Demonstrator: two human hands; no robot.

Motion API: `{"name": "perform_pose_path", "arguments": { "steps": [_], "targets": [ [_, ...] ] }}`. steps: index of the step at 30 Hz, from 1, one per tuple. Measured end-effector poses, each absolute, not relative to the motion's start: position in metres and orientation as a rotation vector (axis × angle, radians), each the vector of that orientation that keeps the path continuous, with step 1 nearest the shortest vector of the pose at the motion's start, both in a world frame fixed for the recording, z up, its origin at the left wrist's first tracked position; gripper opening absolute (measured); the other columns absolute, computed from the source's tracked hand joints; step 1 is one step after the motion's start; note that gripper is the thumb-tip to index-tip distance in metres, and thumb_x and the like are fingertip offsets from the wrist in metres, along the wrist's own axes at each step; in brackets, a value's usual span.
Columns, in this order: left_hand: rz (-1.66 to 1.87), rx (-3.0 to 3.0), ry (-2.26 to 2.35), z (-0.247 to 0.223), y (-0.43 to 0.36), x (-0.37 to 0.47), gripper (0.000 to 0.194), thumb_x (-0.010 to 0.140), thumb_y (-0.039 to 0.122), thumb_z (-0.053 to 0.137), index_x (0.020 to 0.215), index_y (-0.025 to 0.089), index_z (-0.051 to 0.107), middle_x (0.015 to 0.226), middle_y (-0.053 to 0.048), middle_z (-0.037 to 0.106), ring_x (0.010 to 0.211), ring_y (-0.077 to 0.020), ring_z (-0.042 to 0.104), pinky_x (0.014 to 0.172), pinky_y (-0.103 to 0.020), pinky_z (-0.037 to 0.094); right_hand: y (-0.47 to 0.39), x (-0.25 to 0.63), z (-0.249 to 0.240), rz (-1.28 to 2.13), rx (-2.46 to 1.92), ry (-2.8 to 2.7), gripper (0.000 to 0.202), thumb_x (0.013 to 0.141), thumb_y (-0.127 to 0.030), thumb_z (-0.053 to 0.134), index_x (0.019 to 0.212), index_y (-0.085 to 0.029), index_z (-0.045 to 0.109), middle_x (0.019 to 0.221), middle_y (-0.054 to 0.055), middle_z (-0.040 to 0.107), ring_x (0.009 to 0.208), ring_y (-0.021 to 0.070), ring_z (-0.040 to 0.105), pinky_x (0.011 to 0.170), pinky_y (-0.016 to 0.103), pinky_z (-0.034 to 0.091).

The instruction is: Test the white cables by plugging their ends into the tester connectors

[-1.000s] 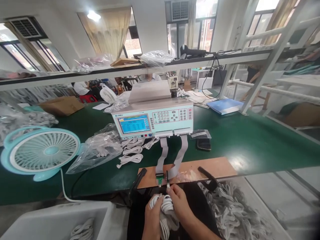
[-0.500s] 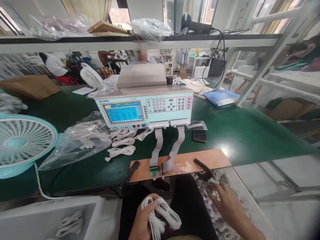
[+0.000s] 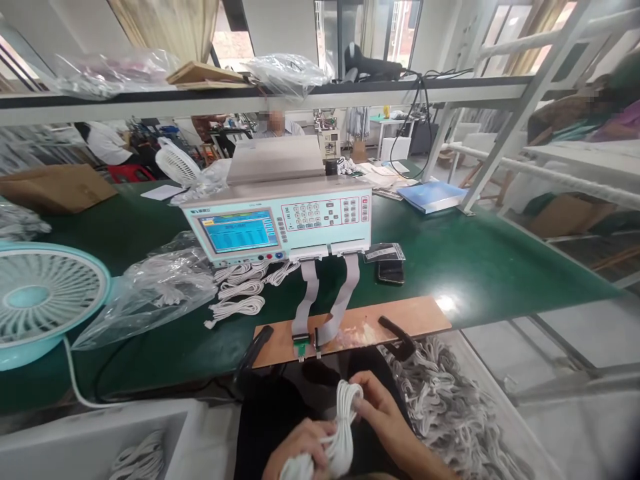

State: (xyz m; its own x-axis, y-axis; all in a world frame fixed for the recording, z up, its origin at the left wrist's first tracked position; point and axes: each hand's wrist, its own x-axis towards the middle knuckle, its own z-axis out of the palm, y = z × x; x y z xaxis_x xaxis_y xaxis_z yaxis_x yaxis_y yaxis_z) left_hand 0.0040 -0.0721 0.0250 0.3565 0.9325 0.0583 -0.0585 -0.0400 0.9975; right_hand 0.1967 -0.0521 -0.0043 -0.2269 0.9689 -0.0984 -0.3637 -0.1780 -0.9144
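Observation:
Low in the view, above the lap, my left hand (image 3: pixel 303 448) is closed on white coiled cables (image 3: pixel 344 430), with one bundle partly under its fingers. The fingers of my right hand (image 3: pixel 383 407) pinch the upper loop of the upright bundle. Ahead of the hands, two grey ribbon cables (image 3: pixel 340 300) run from a test instrument (image 3: pixel 280 227) with a lit blue screen down to small connectors (image 3: pixel 301 347) at the edge of a wooden board (image 3: pixel 370 327).
A bin of many cable bundles (image 3: pixel 450 407) is at the right, and a white bin (image 3: pixel 185 427) at the lower left. Cable coils (image 3: pixel 240 305), a plastic bag (image 3: pixel 155 287), a fan (image 3: pixel 30 297), a phone (image 3: pixel 391 272) and a blue folder (image 3: pixel 433 197) lie around. People sit beyond.
My right hand has moved left from above the right bin and now grips the cable bundle. The bundle stands more upright between both hands. The camera view has shifted slightly.

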Motion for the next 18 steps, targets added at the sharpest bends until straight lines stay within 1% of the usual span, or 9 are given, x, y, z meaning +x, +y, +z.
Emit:
{"name": "perform_pose_path", "arguments": {
  "steps": [2,5,6,8,11,13,15,17,18],
  "targets": [
    [1.077,1.208,1.014,0.028,-0.073,0.005,0.017,0.068,0.035,0.064,0.066,0.019,0.063,0.077,-0.006,0.062,0.081,-0.0228,0.059,0.076,-0.032,0.043,-0.053,0.205,0.001,1.501,-0.931,-1.137,0.018,0.082,-0.033,0.056,0.091,-0.02,0.049,0.079,0.0,0.048,0.068,0.0146,0.046,0.06,0.025,0.038],
    [0.96,1.061,1.048,0.028,-0.072,0.01,0.024,0.066,0.04,0.065,0.07,0.016,0.062,0.066,-0.006,0.063,0.065,-0.0189,0.058,0.062,-0.027,0.044,-0.056,0.211,0.01,1.244,-0.956,-1.475,0.006,0.087,-0.024,0.045,0.087,-0.019,0.049,0.081,0.002,0.048,0.073,0.0164,0.046,0.065,0.027,0.039],
    [0.91,1.009,1.081,0.027,-0.071,0.012,0.026,0.066,0.041,0.066,0.072,0.016,0.062,0.061,-0.005,0.063,0.06,-0.0172,0.057,0.057,-0.025,0.043,-0.057,0.212,0.012,1.165,-0.936,-1.599,0.006,0.087,-0.02,0.043,0.087,-0.019,0.048,0.081,0.003,0.048,0.075,0.017,0.047,0.066,0.028,0.039],
    [0.845,0.901,1.143,0.022,-0.069,0.017,0.028,0.066,0.041,0.066,0.072,0.014,0.061,0.051,-0.004,0.062,0.048,-0.0134,0.053,0.049,-0.022,0.041,-0.058,0.21,0.017,1.021,-0.862,-1.816,0.012,0.085,-0.012,0.038,0.087,-0.019,0.047,0.082,0.004,0.05,0.077,0.0179,0.047,0.067,0.03,0.039],
    [0.784,0.748,1.115,0.015,-0.066,0.023,0.034,0.067,0.048,0.062,0.065,0.014,0.057,0.039,-0.001,0.056,0.036,-0.0111,0.047,0.04,-0.02,0.036,-0.058,0.204,0.017,0.818,-0.73,-2.05,0.02,0.081,-0.004,0.037,0.089,-0.02,0.047,0.084,0.005,0.053,0.077,0.0184,0.046,0.066,0.031,0.038],
    [0.724,0.673,1.097,0.011,-0.066,0.023,0.036,0.065,0.05,0.063,0.061,0.015,0.054,0.038,0.0,0.054,0.034,-0.0112,0.046,0.036,-0.021,0.036,-0.058,0.199,0.014,0.703,-0.679,-2.141,0.02,0.08,-0.003,0.04,0.088,-0.02,0.047,0.081,0.005,0.054,0.071,0.0175,0.044,0.063,0.03,0.038],
    [0.675,0.637,1.096,0.01,-0.066,0.021,0.034,0.061,0.047,0.067,0.06,0.015,0.053,0.041,0.001,0.054,0.034,-0.0106,0.045,0.034,-0.021,0.035,-0.06,0.194,0.012,0.631,-0.646,-2.159,0.018,0.079,-0.004,0.043,0.085,-0.021,0.048,0.077,0.004,0.054,0.066,0.0164,0.042,0.059,0.029,0.037],
    [0.649,0.655,1.096,0.01,-0.067,0.017,0.032,0.062,0.044,0.067,0.06,0.015,0.052,0.044,0.001,0.053,0.035,-0.0101,0.045,0.035,-0.02,0.034,-0.063,0.192,0.016,0.657,-0.662,-2.117,0.019,0.077,-0.004,0.044,0.083,-0.021,0.048,0.076,0.003,0.053,0.066,0.0166,0.042,0.059,0.028,0.037],
    [0.653,0.701,1.099,0.012,-0.068,0.014,0.031,0.064,0.043,0.066,0.06,0.015,0.053,0.045,0.001,0.052,0.037,-0.0103,0.046,0.036,-0.02,0.034,-0.064,0.192,0.02,0.726,-0.694,-2.084,0.019,0.075,-0.004,0.044,0.083,-0.021,0.049,0.078,0.003,0.052,0.069,0.0172,0.043,0.06,0.029,0.038]
  ]
}}
